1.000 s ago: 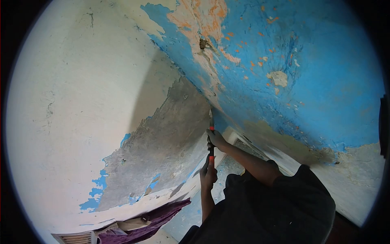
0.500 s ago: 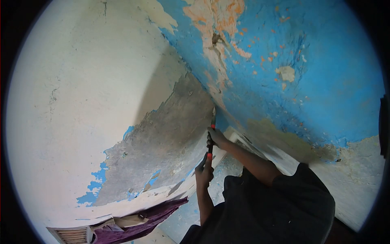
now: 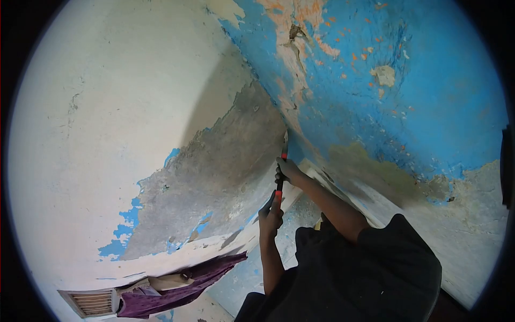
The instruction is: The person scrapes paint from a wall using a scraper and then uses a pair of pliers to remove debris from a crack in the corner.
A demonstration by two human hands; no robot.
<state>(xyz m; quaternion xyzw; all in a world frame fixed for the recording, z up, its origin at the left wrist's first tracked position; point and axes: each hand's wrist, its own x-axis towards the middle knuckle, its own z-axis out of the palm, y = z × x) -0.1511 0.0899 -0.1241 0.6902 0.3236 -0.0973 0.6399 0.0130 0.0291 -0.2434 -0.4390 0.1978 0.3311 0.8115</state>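
A long-handled scraper [image 3: 280, 184] with a black and red handle slants up into the corner between two walls. My right hand [image 3: 289, 170] is wrapped around the upper part of the handle, just under a red band. Lower down, my left hand [image 3: 271, 217] grips the handle's end below another red band. The scraper's small metal blade [image 3: 286, 136] is right at the corner line. To its left, bare grey plaster [image 3: 214, 155] shows where paint is gone; to its right is the blue-painted wall [image 3: 450, 102].
Off-white paint [image 3: 123, 107] covers much of the left wall, with blue remnants along its ragged edge. A slatted vent [image 3: 92, 304] and a purple cloth [image 3: 177, 292] are at lower left. The right wall has a hole [image 3: 295, 32] and peeling patches.
The walls have shifted upward in view as the camera tilted down. Both hands and the scraper sit slightly higher in the picture, with the blade still at the corner and both grips unchanged.
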